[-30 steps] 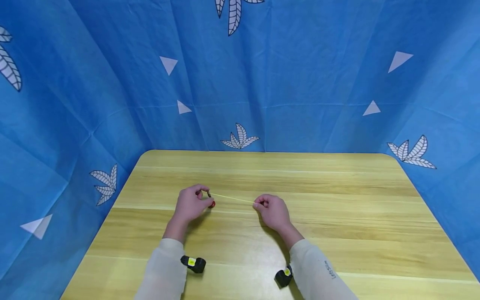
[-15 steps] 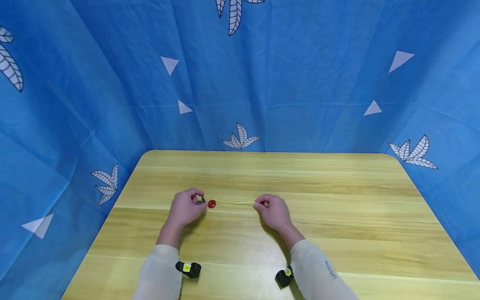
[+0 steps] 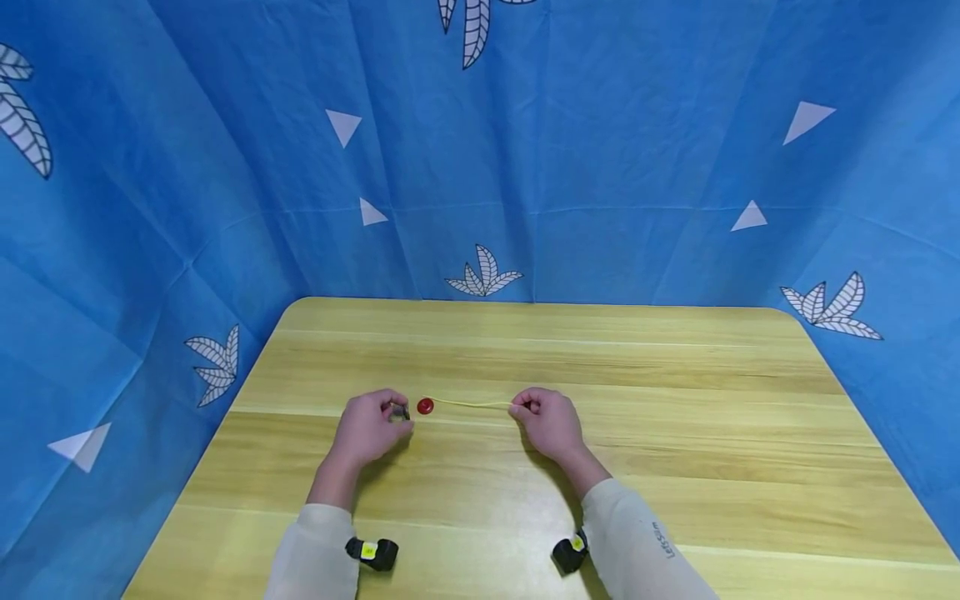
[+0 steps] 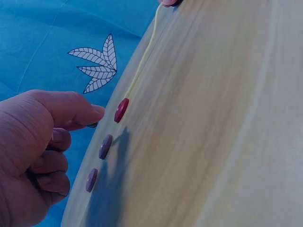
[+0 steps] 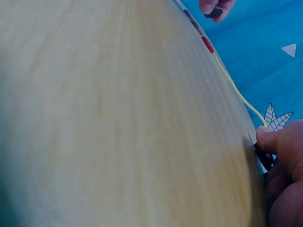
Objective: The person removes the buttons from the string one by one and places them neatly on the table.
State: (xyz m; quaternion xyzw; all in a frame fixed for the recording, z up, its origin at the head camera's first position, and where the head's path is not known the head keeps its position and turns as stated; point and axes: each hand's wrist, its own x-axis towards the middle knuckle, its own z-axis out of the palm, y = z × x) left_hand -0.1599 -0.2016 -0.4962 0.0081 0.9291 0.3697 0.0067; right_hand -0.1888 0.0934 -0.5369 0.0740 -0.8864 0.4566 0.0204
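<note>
Cord (image 3: 472,405) runs right from the red disc (image 4: 121,110) to the right hand (image 3: 551,423), which pinches it; left of that disc, the left hand (image 3: 371,427) pinches a dark piece (image 5: 214,13) (two purplish discs (image 4: 105,146) lie there too).

From the head we look forward and down, well back, at the pale wood-grain desk (image 3: 675,433) and blue leaf-print fabric curtain (image 3: 637,167). From each wrist we look close-up, tilted, past the bare left hand (image 4: 28,146) or bare right hand (image 5: 289,151) toward the other; both share the thin yellow cord (image 4: 145,59) and round red disc (image 4: 121,110).
</note>
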